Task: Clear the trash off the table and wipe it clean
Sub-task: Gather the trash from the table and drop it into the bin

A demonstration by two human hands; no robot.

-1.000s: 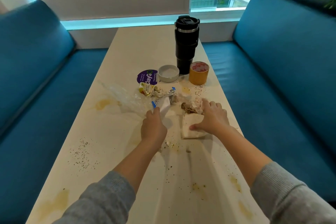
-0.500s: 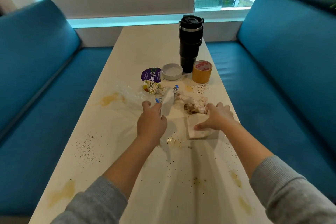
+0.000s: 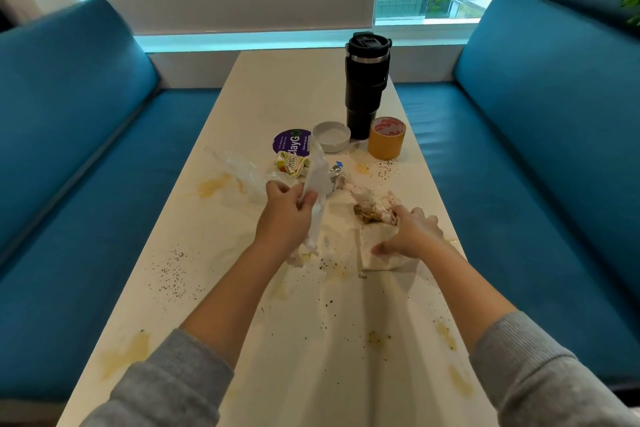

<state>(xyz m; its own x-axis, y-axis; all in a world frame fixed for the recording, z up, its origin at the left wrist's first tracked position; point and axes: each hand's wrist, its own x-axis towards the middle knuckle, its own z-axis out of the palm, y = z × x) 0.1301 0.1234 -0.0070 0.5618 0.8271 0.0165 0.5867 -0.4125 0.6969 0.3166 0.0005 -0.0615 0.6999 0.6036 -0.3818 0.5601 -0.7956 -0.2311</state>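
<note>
My left hand (image 3: 285, 217) pinches a long white wrapper (image 3: 318, 177), lifted upright off the white table (image 3: 249, 288). My right hand (image 3: 408, 236) rests on a folded white napkin (image 3: 372, 253), fingers curled at a crumpled, brown-soiled tissue (image 3: 375, 206). Beyond lie a clear plastic bag (image 3: 239, 170), a small printed wrapper (image 3: 289, 165) and a bit of foil (image 3: 335, 170). Yellowish stains (image 3: 213, 185) and dark crumbs (image 3: 171, 276) dot the tabletop.
A black tumbler (image 3: 366, 83), a roll of brown tape (image 3: 386, 137), a white ashtray (image 3: 331, 136) and a purple round sticker (image 3: 289, 144) stand at the far middle. Blue bench seats (image 3: 86, 163) flank the table on both sides; a window wall is behind.
My left hand has raised the white wrapper off the table and pulled it toward me. My right hand has stayed on the napkin, drawing the soiled tissue slightly closer.
</note>
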